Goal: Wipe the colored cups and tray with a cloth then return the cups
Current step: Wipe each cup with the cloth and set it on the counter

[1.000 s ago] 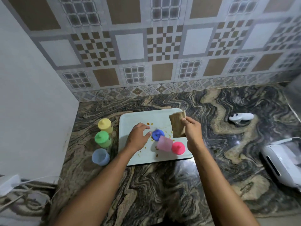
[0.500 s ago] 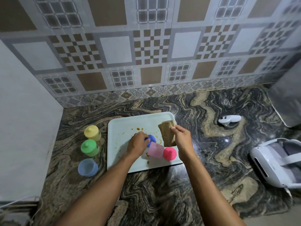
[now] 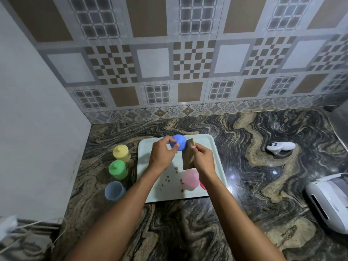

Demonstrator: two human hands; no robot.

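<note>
My left hand (image 3: 162, 154) holds a dark blue cup (image 3: 178, 142) lifted above the far part of the white tray (image 3: 216, 159). My right hand (image 3: 204, 157) grips a brown cloth (image 3: 188, 159) whose top edge touches the blue cup's right side. On the tray's near part lies a pink cup (image 3: 190, 179), with brown crumbs around it, and a red cup (image 3: 203, 186) is mostly hidden behind my right wrist. Left of the tray on the counter stand a yellow cup (image 3: 121, 152), a green cup (image 3: 117, 169) and a light blue cup (image 3: 114, 190).
The dark marble counter (image 3: 244, 166) ends at a tiled back wall and a plain white wall on the left. A white controller (image 3: 280, 147) lies right of the tray. A white headset (image 3: 329, 201) sits at the right edge. White cables (image 3: 22, 228) trail at the lower left.
My left hand closed on the dark blue cup and lifted it off the tray toward the far side. The right hand brought the cloth up against it. The camera tilted up.
</note>
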